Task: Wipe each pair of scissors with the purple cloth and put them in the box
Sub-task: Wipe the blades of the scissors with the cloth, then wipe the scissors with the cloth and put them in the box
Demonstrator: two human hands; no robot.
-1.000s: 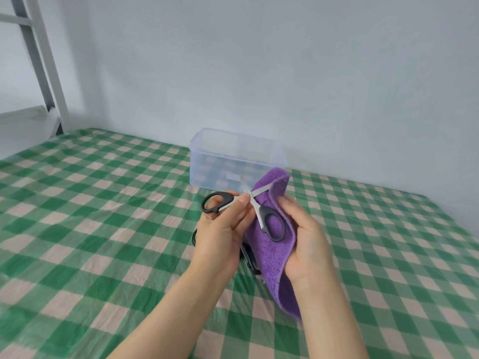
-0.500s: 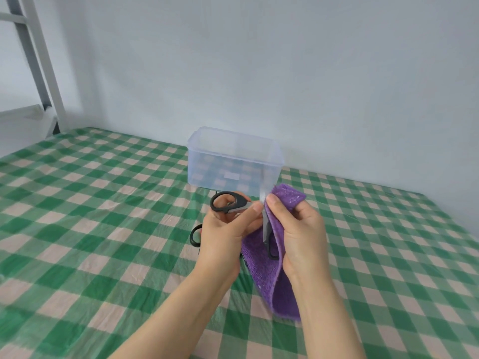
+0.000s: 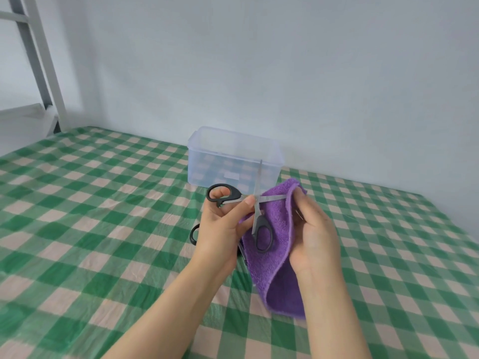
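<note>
My left hand (image 3: pixel 223 226) holds a pair of black-handled scissors (image 3: pixel 261 230) near the pivot, with the blades spread wide. One blade points up in front of the box, the other runs right into the purple cloth (image 3: pixel 274 270). My right hand (image 3: pixel 313 234) holds the cloth, folded round the tip of that blade. The clear plastic box (image 3: pixel 233 159) stands open just behind my hands. Another pair of black scissors (image 3: pixel 194 234) lies on the table beneath my left hand, mostly hidden.
A green and pink checked cloth (image 3: pixel 103 203) covers the table. A pale wall rises close behind the box. At the far left stands a white and grey metal frame (image 3: pixel 39 60) with a shelf.
The scissors have spread wide again after being nearly closed. My right hand has slid the cloth outward along the right-pointing blade to its tip. Both hands stayed in front of the box.
</note>
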